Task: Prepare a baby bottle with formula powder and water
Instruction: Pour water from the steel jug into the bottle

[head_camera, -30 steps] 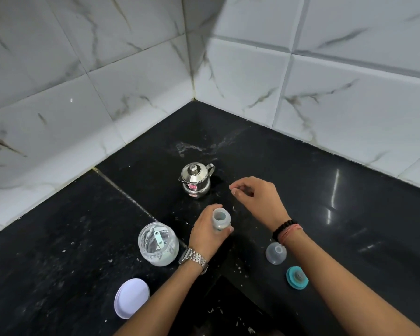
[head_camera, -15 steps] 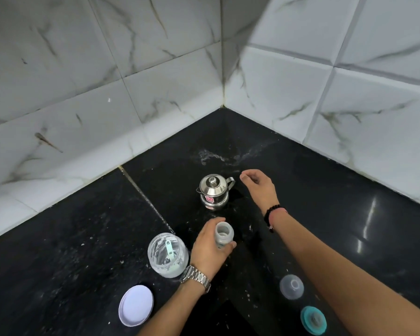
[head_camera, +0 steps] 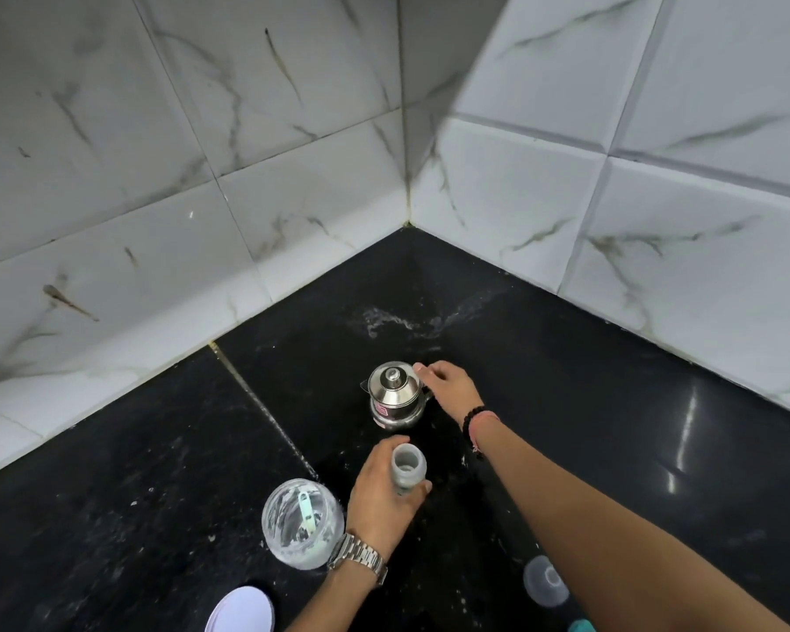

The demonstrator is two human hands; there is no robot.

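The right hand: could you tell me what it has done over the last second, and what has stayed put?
The right hand reached away from the baby bottle to the steel kettle and now sits at its handle side; a firm grip cannot be confirmed. The left hand still holds the open bottle upright on the counter. Kettle, powder jar and white lid have not moved.

Open bottle, steel pot and powder jar on the black table

The baby bottle (head_camera: 409, 469) stands upright and uncapped, translucent grey, gripped by the left hand (head_camera: 384, 499); just beyond it sits the lidded steel pot (head_camera: 395, 396), knob on top, the right hand (head_camera: 450, 387) at its handle side; the clear formula jar (head_camera: 302, 522) stands open left of the bottle, powder-coated, a pale scoop (head_camera: 306, 510) inside
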